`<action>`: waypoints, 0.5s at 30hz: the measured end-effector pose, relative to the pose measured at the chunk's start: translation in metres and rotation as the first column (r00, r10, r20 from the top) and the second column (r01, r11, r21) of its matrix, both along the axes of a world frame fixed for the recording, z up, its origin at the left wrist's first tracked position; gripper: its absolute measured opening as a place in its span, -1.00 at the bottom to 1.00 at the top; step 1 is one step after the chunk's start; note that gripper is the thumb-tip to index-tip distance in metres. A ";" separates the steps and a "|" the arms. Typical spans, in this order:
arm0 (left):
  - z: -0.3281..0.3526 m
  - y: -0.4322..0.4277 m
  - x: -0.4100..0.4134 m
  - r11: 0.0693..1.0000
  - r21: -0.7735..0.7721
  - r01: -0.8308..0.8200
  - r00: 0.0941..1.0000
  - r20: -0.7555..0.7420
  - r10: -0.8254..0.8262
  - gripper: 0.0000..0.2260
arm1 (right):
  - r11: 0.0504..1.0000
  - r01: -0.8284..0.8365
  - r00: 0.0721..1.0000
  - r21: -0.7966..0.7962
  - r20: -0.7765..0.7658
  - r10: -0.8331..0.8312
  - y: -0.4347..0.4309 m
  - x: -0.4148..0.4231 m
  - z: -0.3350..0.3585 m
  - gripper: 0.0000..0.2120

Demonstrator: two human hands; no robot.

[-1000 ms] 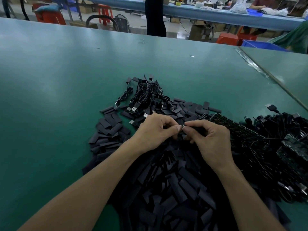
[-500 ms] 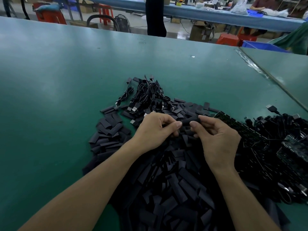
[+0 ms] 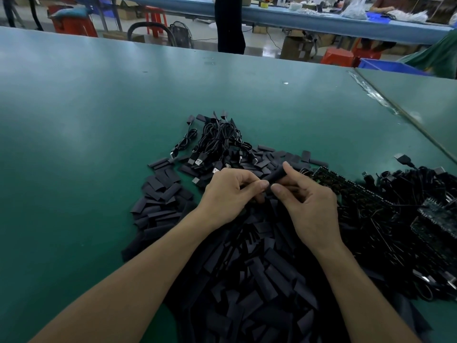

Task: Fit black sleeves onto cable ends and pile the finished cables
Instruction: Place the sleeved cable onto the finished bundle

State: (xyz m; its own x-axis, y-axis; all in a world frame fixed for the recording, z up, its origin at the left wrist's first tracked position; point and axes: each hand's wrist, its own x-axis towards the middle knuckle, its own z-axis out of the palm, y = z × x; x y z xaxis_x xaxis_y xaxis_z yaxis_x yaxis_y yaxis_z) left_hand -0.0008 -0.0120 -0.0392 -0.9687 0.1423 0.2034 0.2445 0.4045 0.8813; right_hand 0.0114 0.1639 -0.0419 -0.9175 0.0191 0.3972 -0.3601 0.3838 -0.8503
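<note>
Curling fingers (image 3: pixel 258 186) inward, left hand (image 3: pixel 228 195) and right hand (image 3: pixel 310 206) pinch one black sleeve (image 3: pixel 276 176) together.

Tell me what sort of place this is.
Most likely a factory assembly floor. A long green workbench carries heaps of loose black sleeves and bundled cables, and a second long bench with cardboard boxes and red stools runs behind.

Right hand (image 3: pixel 311 206) has drawn slightly back from left hand (image 3: pixel 230 194). Black sleeve (image 3: pixel 275 175), earlier hidden between pinching fingertips, now shows above right thumb, slanting up.
</note>
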 end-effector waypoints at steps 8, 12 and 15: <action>0.009 -0.004 0.000 0.988 -0.147 0.037 0.997 -0.068 -0.048 -0.90 | 0.979 0.054 0.997 -0.195 -0.034 -0.062 0.001 0.006 0.007 -0.69; 0.024 -0.015 -0.010 0.963 -0.250 -0.100 0.978 -0.204 0.049 -0.89 | 0.997 0.058 0.991 -0.055 -0.117 -0.064 0.001 0.013 0.020 -0.70; 0.036 -0.017 -0.028 0.953 -0.175 -0.249 0.947 -0.248 0.202 -0.83 | 0.968 0.162 0.920 0.194 -0.385 -0.076 0.006 0.016 0.035 -0.84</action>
State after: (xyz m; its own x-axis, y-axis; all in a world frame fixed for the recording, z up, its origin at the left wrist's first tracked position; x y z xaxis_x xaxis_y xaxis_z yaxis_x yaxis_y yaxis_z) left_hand -0.0289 -0.0286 -0.0028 -0.9123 -0.0142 0.4092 0.3078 0.6353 0.7083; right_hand 0.0272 0.1701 -0.0064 -0.6985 -0.0071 0.7156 -0.5735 0.6036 -0.5538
